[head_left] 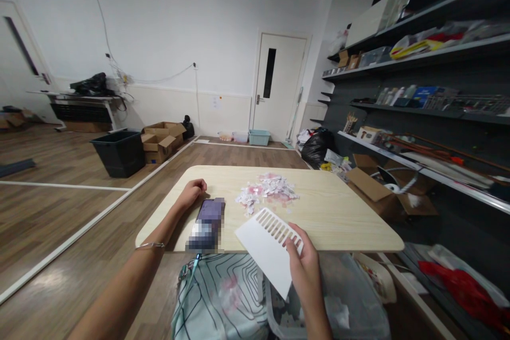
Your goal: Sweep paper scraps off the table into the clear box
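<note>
My right hand (pixel 306 257) grips a white slotted card (pixel 268 252) by its right edge, thumb on top. A row of long rounded holes runs along the card's far edge. The card tilts over the near edge of the pale wooden table (pixel 338 212). Past it lies a loose heap of small white and pink paper pieces (pixel 274 187). Resting on the table at the left, my left hand (pixel 195 191) is curled closed, with nothing seen in it. A phone (pixel 207 223), partly blurred, lies beside my left forearm.
Below the table's near edge are a light blue patterned bag (pixel 215 297) and a clear plastic bin (pixel 358 297). An open cardboard box (pixel 374 186) and loaded shelves (pixel 418 106) line the right side. A black bin (pixel 119 154) stands on the floor at left.
</note>
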`<state>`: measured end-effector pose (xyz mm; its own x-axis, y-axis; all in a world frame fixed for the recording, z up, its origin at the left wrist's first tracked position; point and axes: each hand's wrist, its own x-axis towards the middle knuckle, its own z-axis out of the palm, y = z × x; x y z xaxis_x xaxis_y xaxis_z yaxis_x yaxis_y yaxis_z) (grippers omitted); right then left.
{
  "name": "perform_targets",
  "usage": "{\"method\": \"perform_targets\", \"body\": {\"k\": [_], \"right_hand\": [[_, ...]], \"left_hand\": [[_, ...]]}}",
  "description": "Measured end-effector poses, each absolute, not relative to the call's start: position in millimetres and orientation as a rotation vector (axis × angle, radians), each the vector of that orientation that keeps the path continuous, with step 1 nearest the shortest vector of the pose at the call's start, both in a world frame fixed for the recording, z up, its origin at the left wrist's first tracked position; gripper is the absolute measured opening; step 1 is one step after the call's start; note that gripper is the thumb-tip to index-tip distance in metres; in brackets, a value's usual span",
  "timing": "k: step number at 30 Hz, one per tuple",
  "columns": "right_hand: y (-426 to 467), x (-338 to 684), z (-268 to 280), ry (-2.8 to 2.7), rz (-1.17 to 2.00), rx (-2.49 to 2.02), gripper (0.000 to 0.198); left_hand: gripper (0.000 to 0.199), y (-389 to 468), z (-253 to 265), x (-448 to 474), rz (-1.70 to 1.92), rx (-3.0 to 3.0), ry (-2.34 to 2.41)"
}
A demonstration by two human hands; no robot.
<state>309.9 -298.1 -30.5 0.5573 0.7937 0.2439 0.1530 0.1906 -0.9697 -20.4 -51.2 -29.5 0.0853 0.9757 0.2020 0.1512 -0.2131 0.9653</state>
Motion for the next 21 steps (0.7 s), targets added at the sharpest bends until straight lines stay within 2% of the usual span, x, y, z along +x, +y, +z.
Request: {"method": "perform_targets", "body": {"k": [15, 18, 21], "right_hand": [[-296, 315, -32, -0.938, 0.552, -1.330, 0.051], [-296, 316, -37, -0.962, 0.570, -1.310, 0.050], [-296, 319, -42, -0.931, 0.556, -1.310, 0.053]], "left_hand": [[0.014, -63, -14, -14, 1.267, 1.509, 1.209], [0.023, -89, -5, -26, 1.371, 1.484, 1.261], [0.047, -146, -12, -46, 1.525, 1.387, 1.440]]}}
